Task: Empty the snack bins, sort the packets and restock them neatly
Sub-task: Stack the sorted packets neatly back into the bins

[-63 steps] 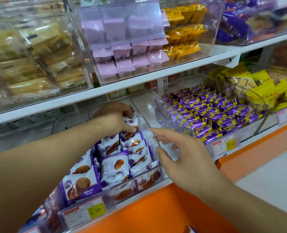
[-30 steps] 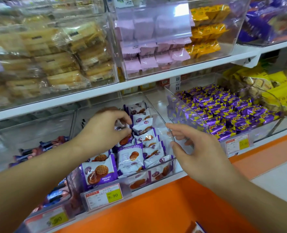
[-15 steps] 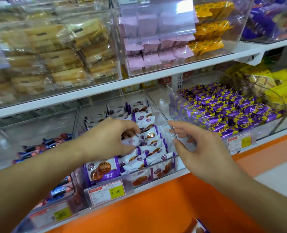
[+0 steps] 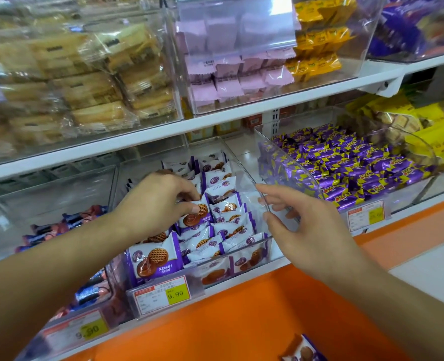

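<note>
- Bin (image 4: 241,252): biscuit packets (image 4: 226,220) in neat rows; restocking seemingly near done.
- Left hand (image 4: 155,204): pinching 1 packet (image 4: 197,216).
- Right hand (image 4: 309,230): fingers loose, gripping nothing, at bin wall.

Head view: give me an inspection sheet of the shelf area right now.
Surface: orange ledge under the white shelf.
Job's things: biscuit packets in rows in the clear bin.
Clutter: one packet at the bottom edge.
Hands: left hand pinches a biscuit packet; right hand open at the bin's side wall.
Cables: nothing seen.
Surroundings: purple candies, pink packets, price tag.
</note>
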The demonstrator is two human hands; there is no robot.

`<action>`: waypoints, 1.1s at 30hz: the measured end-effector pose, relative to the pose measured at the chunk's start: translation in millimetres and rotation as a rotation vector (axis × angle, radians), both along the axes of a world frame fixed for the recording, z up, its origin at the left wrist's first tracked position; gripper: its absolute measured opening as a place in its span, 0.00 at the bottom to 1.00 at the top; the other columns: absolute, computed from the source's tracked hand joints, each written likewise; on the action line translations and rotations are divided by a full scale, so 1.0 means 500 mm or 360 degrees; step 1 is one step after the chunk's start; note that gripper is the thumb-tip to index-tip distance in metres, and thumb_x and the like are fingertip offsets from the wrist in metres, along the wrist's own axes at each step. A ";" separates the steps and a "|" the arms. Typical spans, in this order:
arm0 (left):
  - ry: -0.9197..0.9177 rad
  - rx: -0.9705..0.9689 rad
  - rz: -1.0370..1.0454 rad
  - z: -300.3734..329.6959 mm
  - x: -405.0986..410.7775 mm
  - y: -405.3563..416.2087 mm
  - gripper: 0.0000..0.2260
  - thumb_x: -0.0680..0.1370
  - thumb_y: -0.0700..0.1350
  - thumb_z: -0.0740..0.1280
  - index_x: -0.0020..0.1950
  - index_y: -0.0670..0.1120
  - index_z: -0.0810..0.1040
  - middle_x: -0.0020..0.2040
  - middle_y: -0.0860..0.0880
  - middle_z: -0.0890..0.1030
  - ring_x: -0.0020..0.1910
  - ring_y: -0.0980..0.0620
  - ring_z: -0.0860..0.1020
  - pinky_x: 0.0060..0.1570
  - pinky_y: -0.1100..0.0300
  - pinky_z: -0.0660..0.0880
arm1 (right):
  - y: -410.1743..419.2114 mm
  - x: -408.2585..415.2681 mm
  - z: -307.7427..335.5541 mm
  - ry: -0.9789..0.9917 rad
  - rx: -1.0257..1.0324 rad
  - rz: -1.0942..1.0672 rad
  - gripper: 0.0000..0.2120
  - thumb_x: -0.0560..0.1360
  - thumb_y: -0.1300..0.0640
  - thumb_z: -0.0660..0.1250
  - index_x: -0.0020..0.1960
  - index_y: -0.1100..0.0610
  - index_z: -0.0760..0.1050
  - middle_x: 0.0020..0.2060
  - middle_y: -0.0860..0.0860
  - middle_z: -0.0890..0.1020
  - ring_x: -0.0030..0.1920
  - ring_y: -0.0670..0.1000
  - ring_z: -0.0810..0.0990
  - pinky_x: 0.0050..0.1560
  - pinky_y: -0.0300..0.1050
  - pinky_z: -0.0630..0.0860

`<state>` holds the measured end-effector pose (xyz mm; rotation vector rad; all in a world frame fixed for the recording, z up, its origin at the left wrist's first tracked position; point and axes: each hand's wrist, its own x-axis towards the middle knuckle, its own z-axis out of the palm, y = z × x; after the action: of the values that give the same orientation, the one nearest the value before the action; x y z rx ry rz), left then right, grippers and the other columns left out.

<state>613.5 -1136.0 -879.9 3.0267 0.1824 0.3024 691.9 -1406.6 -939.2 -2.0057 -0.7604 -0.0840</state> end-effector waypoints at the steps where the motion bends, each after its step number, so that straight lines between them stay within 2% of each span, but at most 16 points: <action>1: 0.0011 0.0037 -0.0033 -0.001 0.000 -0.002 0.10 0.77 0.55 0.75 0.57 0.56 0.85 0.54 0.59 0.84 0.50 0.60 0.79 0.52 0.62 0.77 | 0.000 0.000 0.000 0.0006 -0.0003 0.0002 0.24 0.79 0.54 0.71 0.71 0.36 0.76 0.54 0.34 0.84 0.59 0.36 0.79 0.62 0.45 0.79; 3: 0.0016 0.0087 -0.0054 -0.005 -0.003 -0.007 0.11 0.78 0.56 0.72 0.58 0.56 0.84 0.55 0.58 0.82 0.53 0.58 0.78 0.56 0.55 0.78 | 0.000 0.001 0.000 0.0013 -0.0002 0.0007 0.24 0.79 0.54 0.71 0.72 0.37 0.76 0.55 0.35 0.84 0.59 0.36 0.79 0.62 0.45 0.79; 7: -0.0093 0.0046 0.0004 -0.011 -0.002 -0.023 0.15 0.78 0.58 0.70 0.62 0.56 0.79 0.56 0.56 0.79 0.55 0.56 0.76 0.57 0.56 0.76 | 0.001 -0.001 0.000 0.0018 0.0012 0.0006 0.24 0.79 0.55 0.71 0.72 0.37 0.76 0.55 0.35 0.84 0.59 0.37 0.80 0.63 0.44 0.78; 11: -0.0209 0.0011 0.0009 -0.007 0.049 -0.052 0.21 0.76 0.59 0.74 0.66 0.54 0.78 0.58 0.56 0.80 0.54 0.56 0.78 0.52 0.60 0.75 | 0.001 -0.001 0.001 0.0011 0.0007 0.0011 0.24 0.80 0.55 0.71 0.72 0.37 0.75 0.55 0.35 0.83 0.60 0.37 0.79 0.64 0.45 0.79; 13: -0.0154 0.0039 0.0020 -0.016 0.083 -0.063 0.22 0.73 0.59 0.77 0.63 0.53 0.78 0.57 0.54 0.81 0.52 0.53 0.79 0.52 0.56 0.79 | 0.001 -0.002 0.003 0.0013 -0.0004 0.0015 0.24 0.80 0.55 0.71 0.73 0.37 0.75 0.56 0.35 0.83 0.61 0.36 0.79 0.64 0.45 0.79; 15: -0.0093 0.0129 0.0052 -0.027 0.108 -0.070 0.20 0.72 0.56 0.79 0.58 0.53 0.77 0.53 0.52 0.81 0.49 0.50 0.80 0.50 0.51 0.81 | 0.000 -0.001 0.003 0.0011 0.0001 0.0010 0.24 0.80 0.55 0.71 0.72 0.37 0.75 0.56 0.35 0.84 0.60 0.36 0.79 0.63 0.46 0.79; 18: -0.0094 0.0119 0.0118 -0.032 0.124 -0.066 0.16 0.73 0.51 0.78 0.57 0.52 0.78 0.51 0.51 0.82 0.49 0.48 0.80 0.50 0.50 0.81 | 0.001 0.001 0.000 -0.0010 0.0010 0.0009 0.24 0.79 0.55 0.71 0.72 0.37 0.75 0.55 0.35 0.84 0.60 0.37 0.79 0.63 0.46 0.79; 21: -0.0127 0.0007 0.0146 -0.027 0.130 -0.048 0.15 0.75 0.50 0.77 0.61 0.53 0.80 0.57 0.53 0.82 0.51 0.51 0.80 0.49 0.56 0.79 | 0.003 0.003 -0.004 -0.0034 0.0022 0.0005 0.25 0.79 0.56 0.71 0.72 0.36 0.75 0.55 0.35 0.84 0.59 0.37 0.80 0.63 0.47 0.79; 23: -0.0161 -0.0102 0.0178 -0.020 0.132 -0.042 0.14 0.77 0.50 0.76 0.62 0.54 0.82 0.61 0.54 0.81 0.51 0.53 0.79 0.45 0.61 0.73 | 0.004 0.004 -0.007 -0.0044 0.0035 0.0004 0.25 0.79 0.56 0.71 0.72 0.36 0.75 0.54 0.36 0.84 0.59 0.38 0.80 0.62 0.47 0.79; 25: -0.0199 -0.0135 0.0169 -0.022 0.133 -0.039 0.14 0.77 0.49 0.76 0.62 0.53 0.84 0.64 0.52 0.81 0.53 0.53 0.78 0.49 0.61 0.72 | 0.006 0.005 -0.010 -0.0076 0.0048 -0.0004 0.25 0.78 0.56 0.72 0.71 0.37 0.76 0.54 0.37 0.85 0.58 0.40 0.81 0.61 0.49 0.79; 29: -0.0241 -0.0026 0.0134 -0.032 0.129 -0.044 0.09 0.78 0.48 0.75 0.58 0.50 0.87 0.57 0.50 0.83 0.48 0.56 0.74 0.53 0.61 0.71 | 0.005 0.005 -0.011 -0.0098 0.0040 -0.0004 0.24 0.78 0.55 0.72 0.72 0.39 0.76 0.54 0.37 0.85 0.58 0.40 0.81 0.61 0.48 0.79; 33: -0.0187 -0.0038 0.0192 -0.032 0.133 -0.043 0.09 0.78 0.51 0.75 0.57 0.53 0.87 0.57 0.53 0.85 0.50 0.55 0.79 0.57 0.57 0.78 | 0.002 0.004 -0.007 -0.0104 0.0008 0.0004 0.25 0.79 0.55 0.71 0.73 0.38 0.75 0.55 0.36 0.84 0.59 0.40 0.80 0.62 0.48 0.79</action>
<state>679.9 -1157.6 -895.7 2.9686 0.3575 0.4828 693.8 -1405.4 -942.7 -2.0053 -0.8032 -0.1503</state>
